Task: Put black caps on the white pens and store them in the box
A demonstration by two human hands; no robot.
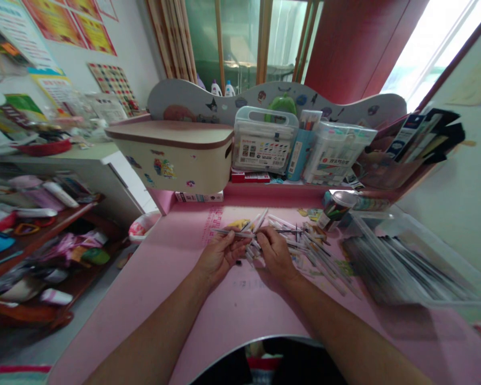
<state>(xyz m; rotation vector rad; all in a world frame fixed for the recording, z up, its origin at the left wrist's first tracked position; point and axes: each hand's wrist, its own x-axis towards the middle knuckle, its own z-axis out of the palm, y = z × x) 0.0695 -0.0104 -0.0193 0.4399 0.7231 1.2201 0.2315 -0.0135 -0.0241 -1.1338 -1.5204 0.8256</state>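
Observation:
In the head view, my left hand (pixel 218 255) pinches a slim, light-coloured pen (pixel 243 235) between thumb and fingers, its length lying roughly level. My right hand (pixel 276 252) has its fingers closed at the pen's right end; the fingertips partly hide what they grip there. A thin dark stick (pixel 285 231) sticks out to the right from behind the right hand, and I cannot tell whether it is held. Beneath and beyond both hands spreads a loose pile of pens (pixel 310 251), mostly white or clear. A small black piece (pixel 239 262) lies below the left fingers.
On the pink desk (pixel 160 283), a clear plastic bin (pixel 436 267) with many pens stands at right, beside a jar of pens (pixel 336 208). The shelf behind bears a lidded cream box (pixel 176 160), marker cases (pixel 264 141) and a pen holder (pixel 396 166). A cluttered cart (pixel 44 224) stands left.

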